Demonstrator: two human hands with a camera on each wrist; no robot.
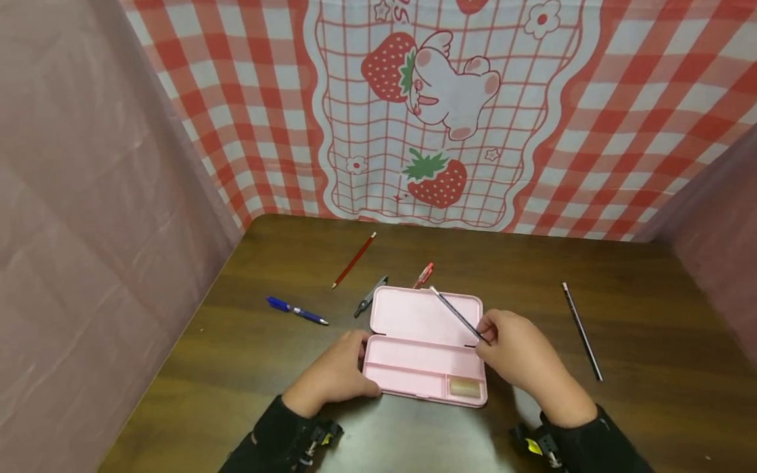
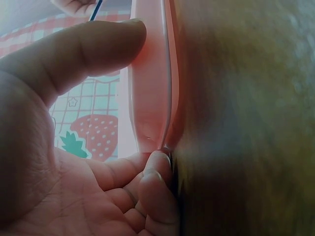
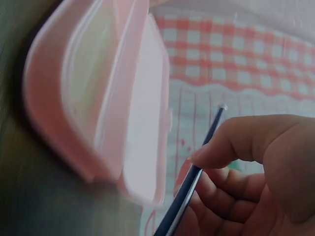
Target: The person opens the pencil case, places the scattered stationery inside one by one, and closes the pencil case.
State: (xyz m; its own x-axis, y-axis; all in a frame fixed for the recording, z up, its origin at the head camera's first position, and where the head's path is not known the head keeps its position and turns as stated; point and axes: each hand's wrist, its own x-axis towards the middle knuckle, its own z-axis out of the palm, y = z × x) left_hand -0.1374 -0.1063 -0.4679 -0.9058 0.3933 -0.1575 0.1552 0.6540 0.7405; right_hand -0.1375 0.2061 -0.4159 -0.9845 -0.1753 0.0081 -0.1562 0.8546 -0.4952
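Note:
A pink pencil case lies with its lid folded back. My left hand grips its left end, thumb at the front corner and fingers along the side; in the left wrist view the thumb lies against the pink wall. Between thumb and fingers, my right hand pinches a dark pencil that slants over the lid. The right wrist view shows this pencil crossing the fingers. A beige block, like an eraser, sits in the small front-right compartment.
Left of the case lie a blue pen and a grey pen-like tool. Farther back is a red pencil. A red pen pokes out behind the lid. Another dark pencil lies at right. A checked cloth hangs behind the table.

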